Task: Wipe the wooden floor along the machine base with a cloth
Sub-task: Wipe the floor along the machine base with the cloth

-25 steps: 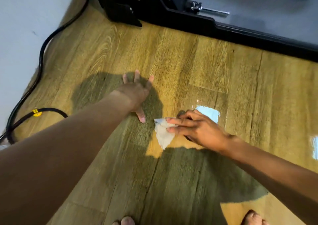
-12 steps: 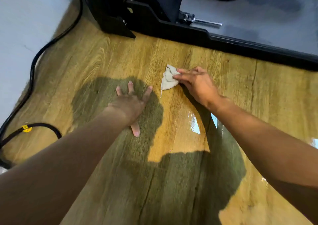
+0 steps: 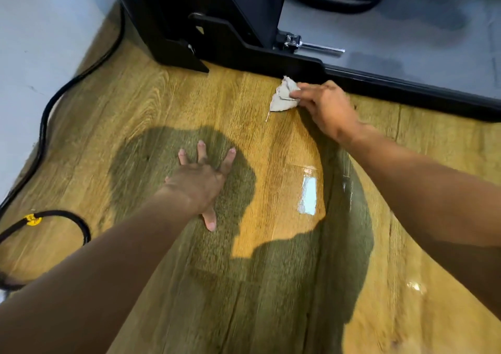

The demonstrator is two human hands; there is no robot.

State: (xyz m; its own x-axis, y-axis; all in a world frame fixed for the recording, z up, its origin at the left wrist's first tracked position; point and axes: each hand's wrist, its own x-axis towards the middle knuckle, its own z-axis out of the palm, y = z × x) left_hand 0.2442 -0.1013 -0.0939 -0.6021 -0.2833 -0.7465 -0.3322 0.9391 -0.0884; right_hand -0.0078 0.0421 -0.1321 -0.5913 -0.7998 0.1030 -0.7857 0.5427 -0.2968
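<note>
A small crumpled grey cloth [image 3: 282, 97] lies on the wooden floor [image 3: 168, 104], its far corner touching the black machine base [image 3: 303, 65]. My right hand [image 3: 325, 107] presses on the cloth's right side with its fingers closed over it, right next to the base's edge. My left hand [image 3: 202, 177] lies flat on the floor with its fingers spread, nearer to me and to the left of the cloth, holding nothing.
A black cable [image 3: 43, 126] runs along the grey wall at the left and loops back with a yellow tag [image 3: 32, 219]. A metal bolt [image 3: 311, 45] sticks out on the machine's grey deck. A glossy reflection [image 3: 309, 195] shines on the floor between my arms.
My right hand has slid the cloth away from me across the floor, from near my left thumb up to the edge of the machine base. My left hand has stayed planted.
</note>
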